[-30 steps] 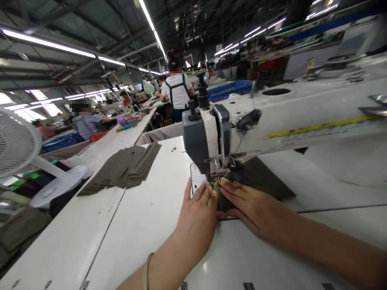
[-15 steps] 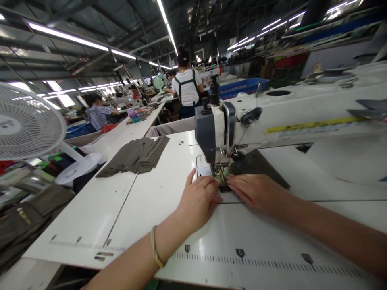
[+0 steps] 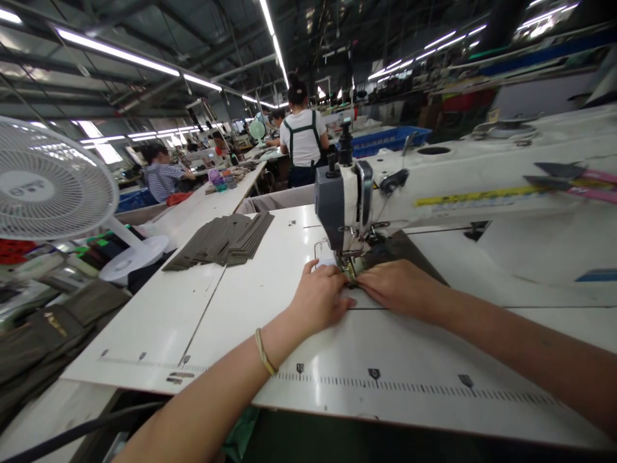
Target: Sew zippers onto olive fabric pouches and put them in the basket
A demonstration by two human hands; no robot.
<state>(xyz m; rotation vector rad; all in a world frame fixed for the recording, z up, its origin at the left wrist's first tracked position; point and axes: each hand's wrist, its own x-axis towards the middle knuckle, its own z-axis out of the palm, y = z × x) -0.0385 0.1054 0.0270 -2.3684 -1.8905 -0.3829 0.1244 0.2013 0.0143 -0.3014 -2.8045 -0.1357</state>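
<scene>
A worker's two bare hands meet at the presser foot (image 3: 351,265) of a white-and-grey sewing machine (image 3: 330,206) on a pale bench (image 3: 260,321). The left hand (image 3: 321,292), a band (image 3: 264,352) around its wrist, lies with fingers loosely bent and drawn in, tips beside the foot; whether they grip anything cannot be told. The right hand (image 3: 393,286) reaches in with fingers nearly straight and close together, touching a dark olive piece of fabric (image 3: 418,254); whether it pinches the cloth is hidden. The fabric lies under the machine's head, well in from the bench's near edge, and spreads to the right behind the right hand. Overlapping grey-brown pieces (image 3: 222,238) lie fanned out toward the bench's far left edge. A printed scale (image 3: 337,381) runs along the near edge. Pink-handled scissors (image 3: 562,170) rest against the machine's arm, and a white fan (image 3: 38,186) stands off the left edge.
</scene>
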